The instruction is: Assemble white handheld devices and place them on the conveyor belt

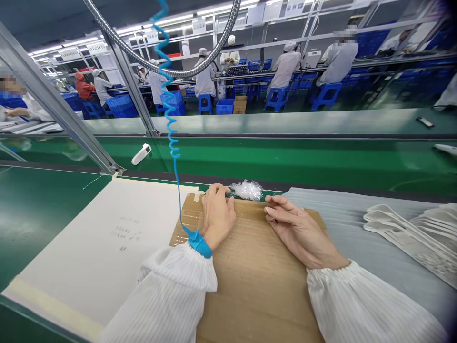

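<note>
My left hand point(218, 214) rests near the far left part of a brown cardboard sheet point(260, 286). Its fingers bend down toward the far edge, thumb a little apart, and I see nothing in them; the fingertips are partly hidden. A blue wrist strap point(200, 244) with a coiled blue cord circles that wrist. Over the sheet's far right part is my right hand point(300, 231), fingers loosely stretched, thumb apart, holding nothing visible. Between the hands, just beyond the cardboard, lies a crumpled clear plastic bag point(247, 190), close to my left fingertips.
White plastic parts point(403, 233) lie on grey foam sheeting point(342, 214) at right. A white paper sheet point(143, 257) covers the left side. Beyond runs a green conveyor belt point(271, 159) with a white handheld device point(142, 154). A metal post point(64, 100) rises left; co-workers sit farther back.
</note>
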### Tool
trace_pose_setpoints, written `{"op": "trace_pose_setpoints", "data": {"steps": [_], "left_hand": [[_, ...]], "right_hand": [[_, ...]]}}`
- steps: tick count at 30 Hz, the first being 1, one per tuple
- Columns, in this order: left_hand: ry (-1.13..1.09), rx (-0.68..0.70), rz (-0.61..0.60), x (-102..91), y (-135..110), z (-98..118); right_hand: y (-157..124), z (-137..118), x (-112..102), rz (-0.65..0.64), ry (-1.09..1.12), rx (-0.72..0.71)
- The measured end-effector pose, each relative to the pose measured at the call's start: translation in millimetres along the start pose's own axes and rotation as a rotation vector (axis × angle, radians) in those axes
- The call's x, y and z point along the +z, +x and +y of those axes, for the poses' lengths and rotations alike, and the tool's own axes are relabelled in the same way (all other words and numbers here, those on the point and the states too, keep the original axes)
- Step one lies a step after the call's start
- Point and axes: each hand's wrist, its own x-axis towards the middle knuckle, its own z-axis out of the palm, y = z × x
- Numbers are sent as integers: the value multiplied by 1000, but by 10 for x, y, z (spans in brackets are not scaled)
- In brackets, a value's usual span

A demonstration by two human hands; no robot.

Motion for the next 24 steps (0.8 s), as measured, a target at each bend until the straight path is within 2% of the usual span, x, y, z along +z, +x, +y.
{"op": "trace_pose_setpoints", "data": {"steps": [15, 24], "left_hand": [[5, -3, -7, -26, -1, 11], [-5, -9, -7, -19, -2, 9]], "right_hand": [[-20, -11, 7, -25, -2, -2], [20, -9, 22, -15, 102, 1]]}}
